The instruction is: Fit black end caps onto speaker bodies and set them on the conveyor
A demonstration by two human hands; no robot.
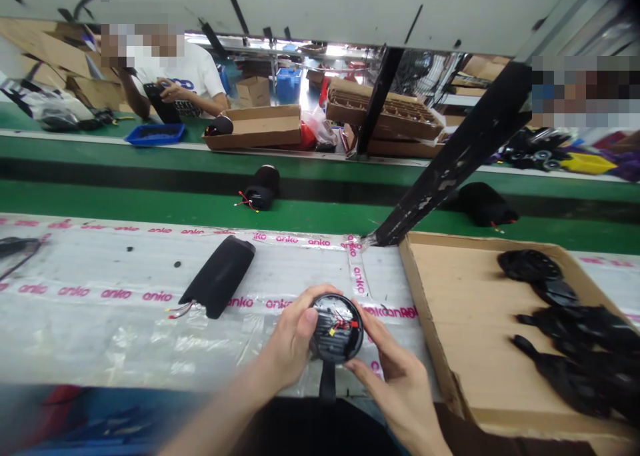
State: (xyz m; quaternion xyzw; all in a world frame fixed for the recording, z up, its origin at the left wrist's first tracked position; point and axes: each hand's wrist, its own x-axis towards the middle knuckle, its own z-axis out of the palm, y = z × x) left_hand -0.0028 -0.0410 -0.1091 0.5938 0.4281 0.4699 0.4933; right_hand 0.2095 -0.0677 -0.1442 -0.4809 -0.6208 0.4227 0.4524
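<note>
Gripping from both sides here! Curled partway round the left rim with the fingers of the left hand (pixel 287 343), thumb included; spread wider on the right with the right hand (pixel 405 376), holding that edge between thumb and fingers. And in that hold, the round black housing (pixel 326 344), open face toward the camera, above the counter (pixel 125 263) close to its near edge, just left of the cardboard tray (pixel 425 303).

Probably light, likely stiff-shelled, perhaps slick around that smooth rim. Fragile in the middle, though: look at those thin red wires (pixel 341 322) and the yellow connector (pixel 332 332)! Best taken by the outer rim, clear of the wiring; not by the strap (pixel 327 384), hanging toward the counter's near edge, likely too soft to steer by.

Further out, by the counter's far edge: a long black body (pixel 223 273), trailing wires. Over right, in the tray: black parts (pixel 575 336). Past the far edge, on the green surface (pixel 125 203): another wired body (pixel 267 181).
</note>
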